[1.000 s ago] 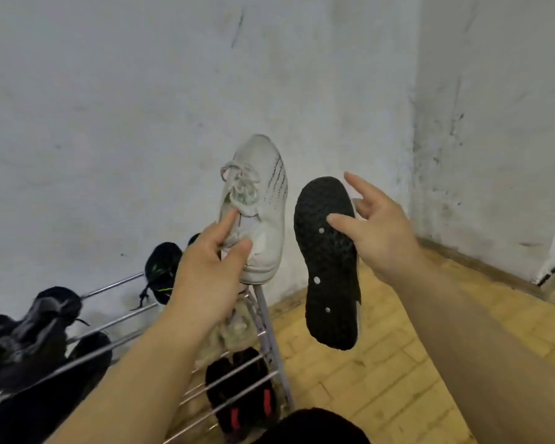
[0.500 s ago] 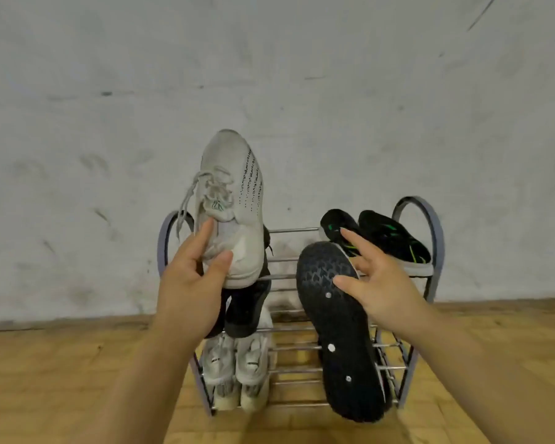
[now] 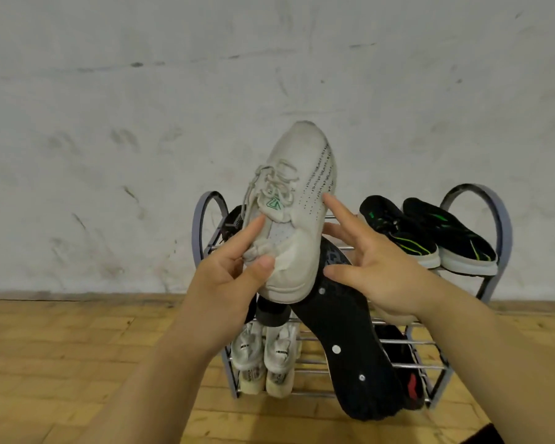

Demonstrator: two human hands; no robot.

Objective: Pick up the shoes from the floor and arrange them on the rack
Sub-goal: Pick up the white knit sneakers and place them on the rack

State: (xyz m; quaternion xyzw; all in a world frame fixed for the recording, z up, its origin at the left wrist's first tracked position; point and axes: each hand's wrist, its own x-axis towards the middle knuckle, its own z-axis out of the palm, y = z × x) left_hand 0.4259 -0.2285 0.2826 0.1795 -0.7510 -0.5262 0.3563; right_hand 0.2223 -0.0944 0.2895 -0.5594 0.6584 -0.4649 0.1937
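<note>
While the left hand [image 3: 228, 283] grips the pale sneaker [image 3: 298, 193] by its heel, toe up, the right hand [image 3: 388, 277] pinches the dark-soled shoe [image 3: 350, 341], toe hanging down, forefinger touching the sneaker. The rack [image 3: 195, 230] stands just beyond both hands; its open top-shelf stretch seems nearer the left.

Left hand [image 3: 225, 283], right hand [image 3: 388, 277] and forearms [image 3: 161, 373] bare.
</note>
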